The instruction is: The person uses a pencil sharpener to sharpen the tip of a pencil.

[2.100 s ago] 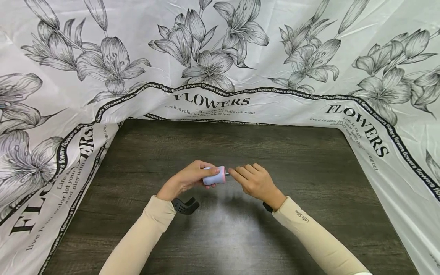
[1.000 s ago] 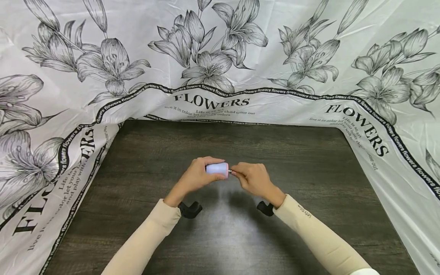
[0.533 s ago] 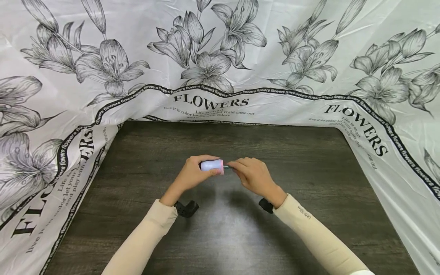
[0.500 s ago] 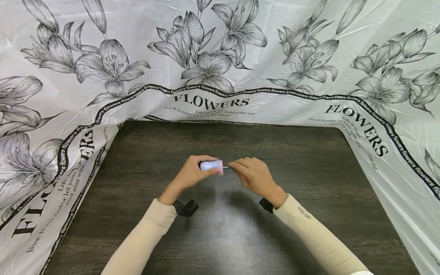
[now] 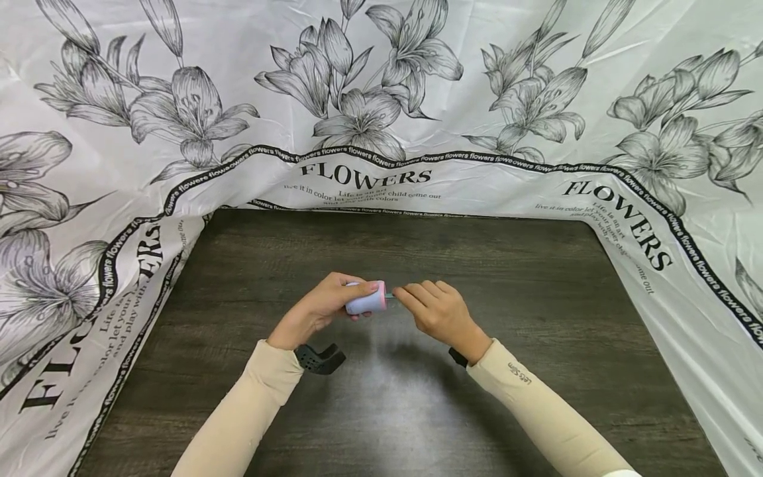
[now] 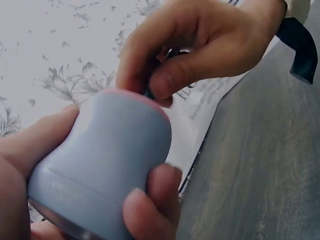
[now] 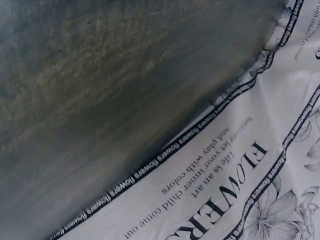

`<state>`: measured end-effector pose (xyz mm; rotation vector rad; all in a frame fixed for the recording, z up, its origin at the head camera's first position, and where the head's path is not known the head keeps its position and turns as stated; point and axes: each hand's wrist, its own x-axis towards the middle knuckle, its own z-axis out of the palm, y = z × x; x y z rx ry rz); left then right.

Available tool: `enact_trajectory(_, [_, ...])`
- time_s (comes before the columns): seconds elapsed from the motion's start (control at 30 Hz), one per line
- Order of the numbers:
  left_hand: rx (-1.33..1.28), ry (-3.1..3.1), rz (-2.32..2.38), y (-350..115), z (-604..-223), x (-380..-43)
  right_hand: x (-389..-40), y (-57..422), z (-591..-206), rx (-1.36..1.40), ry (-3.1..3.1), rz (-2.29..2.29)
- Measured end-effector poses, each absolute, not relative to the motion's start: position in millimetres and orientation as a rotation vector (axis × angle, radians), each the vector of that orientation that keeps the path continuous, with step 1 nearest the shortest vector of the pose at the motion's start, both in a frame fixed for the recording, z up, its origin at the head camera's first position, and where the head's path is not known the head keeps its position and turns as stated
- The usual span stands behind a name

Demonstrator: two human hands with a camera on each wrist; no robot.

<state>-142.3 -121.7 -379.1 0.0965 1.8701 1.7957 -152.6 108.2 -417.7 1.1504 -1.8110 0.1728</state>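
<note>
In the head view my left hand (image 5: 322,305) grips a small lavender-blue barrel with a pink rim, which looks like a pencil sharpener (image 5: 365,304). Its thumb lies along the top and fingertips show below. The left wrist view shows the sharpener's waisted body (image 6: 112,135) close up, with faint lettering near its lower end. Out of the pink end comes a thin dark stick, apparently a pencil (image 5: 390,295). My right hand (image 5: 438,311) pinches this stick close to the rim and hides most of it. Both hands are above the table; the right wrist view shows neither.
A dark wood-grain table (image 5: 507,265) lies beneath the hands. White cloth (image 5: 369,182) with flower drawings and lettering hangs along its back and sides. A black wrist mount (image 5: 322,358) sticks out under the left wrist.
My left hand has rolled round with the sharpener: half a second ago its thumb was below, now it is on top. The right hand still pinches the stick, its knuckles turned slightly.
</note>
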Motion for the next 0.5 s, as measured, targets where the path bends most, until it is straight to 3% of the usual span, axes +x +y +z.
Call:
enact_trajectory(0.23, [0.238, 2.161, 1.711, -115, -388, -137, -149, 110, -420, 1.244, -2.218, 0.632])
enact_trajectory(0.5, [0.816, 2.6, 1.608, -106, -392, -127, -164, 123, -396, 1.051, -2.893, 2.111])
